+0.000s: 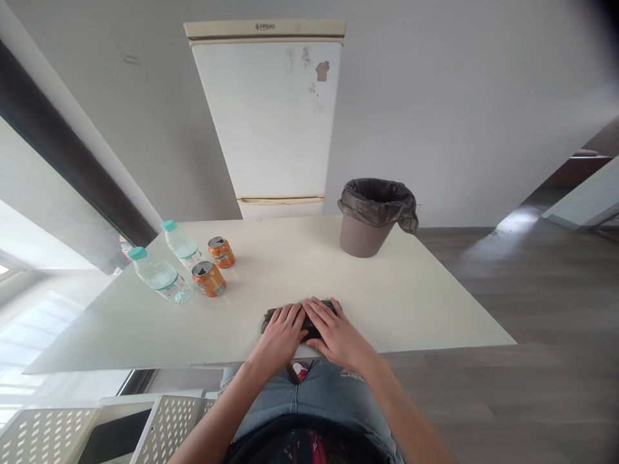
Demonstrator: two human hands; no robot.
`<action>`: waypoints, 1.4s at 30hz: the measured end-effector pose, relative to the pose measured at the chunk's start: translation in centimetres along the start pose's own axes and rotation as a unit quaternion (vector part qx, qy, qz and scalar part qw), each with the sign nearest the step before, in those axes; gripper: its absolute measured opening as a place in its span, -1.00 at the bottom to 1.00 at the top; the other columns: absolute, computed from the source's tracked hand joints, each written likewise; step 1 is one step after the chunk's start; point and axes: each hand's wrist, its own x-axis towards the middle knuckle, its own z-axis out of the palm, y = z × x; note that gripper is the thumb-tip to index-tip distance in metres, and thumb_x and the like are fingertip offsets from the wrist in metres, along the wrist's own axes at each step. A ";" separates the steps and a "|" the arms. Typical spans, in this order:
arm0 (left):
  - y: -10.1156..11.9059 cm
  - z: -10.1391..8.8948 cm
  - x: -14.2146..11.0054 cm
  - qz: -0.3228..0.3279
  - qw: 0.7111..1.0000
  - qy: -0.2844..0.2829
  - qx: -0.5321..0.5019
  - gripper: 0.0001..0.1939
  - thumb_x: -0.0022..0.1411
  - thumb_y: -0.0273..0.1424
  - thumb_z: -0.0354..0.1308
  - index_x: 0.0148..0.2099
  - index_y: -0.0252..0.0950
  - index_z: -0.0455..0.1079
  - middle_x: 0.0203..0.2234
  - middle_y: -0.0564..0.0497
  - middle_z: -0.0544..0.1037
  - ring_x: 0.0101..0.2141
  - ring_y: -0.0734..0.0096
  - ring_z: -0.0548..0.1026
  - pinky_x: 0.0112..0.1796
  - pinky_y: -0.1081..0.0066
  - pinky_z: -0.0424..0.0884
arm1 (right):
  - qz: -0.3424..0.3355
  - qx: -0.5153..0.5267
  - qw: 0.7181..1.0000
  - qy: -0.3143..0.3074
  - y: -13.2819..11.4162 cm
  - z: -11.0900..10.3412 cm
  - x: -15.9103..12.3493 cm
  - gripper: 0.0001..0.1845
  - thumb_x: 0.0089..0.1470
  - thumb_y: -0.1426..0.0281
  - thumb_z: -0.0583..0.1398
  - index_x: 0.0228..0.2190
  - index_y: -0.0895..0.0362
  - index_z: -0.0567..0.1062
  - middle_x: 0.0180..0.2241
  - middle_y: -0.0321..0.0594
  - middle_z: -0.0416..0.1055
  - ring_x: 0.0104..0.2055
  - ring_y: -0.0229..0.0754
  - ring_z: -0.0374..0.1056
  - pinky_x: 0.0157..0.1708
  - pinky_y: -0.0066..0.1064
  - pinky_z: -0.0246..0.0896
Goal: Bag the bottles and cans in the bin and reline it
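Observation:
A dark, crumpled plastic bag (313, 330) lies flattened at the table's front edge, mostly covered by my hands. Flat on its left part rests my left hand (283, 332), fingers stretched out. My right hand (333, 332) lies on the right part with its fingers spread, and the fingertips of both hands come close together in the middle. Neither hand is wrapped round anything. Beyond them, to the right, a mauve bin (363, 237) stands upright on the table, a dark bag liner (374, 209) folded over its rim.
At the table's left stand two orange cans (221, 252) and two clear bottles (162, 278) with green caps. The white table (271, 258) has its near edge against my lap. Behind it are a white fridge (275, 116) and a wall. White perforated baskets (169, 425) sit lower left.

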 end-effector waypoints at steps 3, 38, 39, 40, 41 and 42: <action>-0.5 -0.6 0.2 -0.001 1.000 -0.019 0.009 -0.52 0.51 -0.36 0.05 0.40 -0.31 0.21 0.19 -0.21 0.47 0.09 0.05 0.46 0.09 0.06 0.40 | 0.019 -0.013 0.999 -0.026 0.3 0.6 -0.2 -0.19 0.48 0.11 -0.05 0.52 0.08 -0.29 0.50 -0.03 -0.04 0.53 0.07 -0.02 0.47 0.23 -0.14; 3.8 1.5 0.7 -0.099 0.992 0.072 -0.041 -0.36 0.52 -0.46 -0.08 0.55 -0.26 -0.08 0.03 -0.18 0.42 -0.09 0.13 0.38 -0.02 0.10 0.40 | 0.373 0.693 0.509 0.347 -4.9 0.1 3.0 -0.41 -0.03 0.08 0.46 -0.03 0.15 0.60 0.07 -0.08 0.58 0.15 0.07 0.46 0.07 -0.23 0.42; 4.0 1.8 0.7 -0.096 0.993 0.068 -0.013 -0.36 0.51 -0.47 -0.07 0.55 -0.29 -0.07 0.03 -0.20 0.41 -0.08 0.12 0.38 -0.04 0.10 0.39 | 0.388 0.672 0.513 0.367 -4.6 0.4 3.4 -0.43 -0.07 0.12 0.47 -0.06 0.15 0.60 0.01 -0.08 0.60 0.09 0.05 0.49 0.03 -0.24 0.42; 4.1 1.9 0.7 -0.091 0.994 0.063 0.011 -0.37 0.50 -0.48 -0.06 0.53 -0.33 -0.04 0.03 -0.21 0.41 -0.08 0.11 0.38 -0.04 0.10 0.38 | 0.403 0.652 0.514 0.384 -4.2 0.8 3.8 -0.46 -0.10 0.15 0.47 -0.11 0.16 0.59 -0.06 -0.09 0.62 0.01 0.04 0.52 -0.02 -0.25 0.43; 4.2 1.9 0.8 -0.083 0.994 0.056 0.031 -0.40 0.50 -0.49 -0.05 0.51 -0.37 0.00 0.03 -0.22 0.41 -0.07 0.09 0.37 -0.05 0.10 0.37 | 0.417 0.635 0.513 0.400 -3.8 1.2 4.2 -0.49 -0.12 0.19 0.45 -0.15 0.17 0.57 -0.14 -0.10 0.63 -0.07 0.02 0.53 -0.08 -0.25 0.43; 4.3 1.9 0.8 -0.074 0.995 0.046 0.046 -0.43 0.49 -0.48 -0.04 0.48 -0.40 0.07 0.03 -0.23 0.40 -0.06 0.08 0.36 -0.05 0.10 0.37 | 0.430 0.619 0.512 0.413 -3.4 1.7 4.5 -0.53 -0.13 0.21 0.43 -0.19 0.17 0.56 -0.21 -0.11 0.62 -0.15 0.00 0.53 -0.15 -0.26 0.43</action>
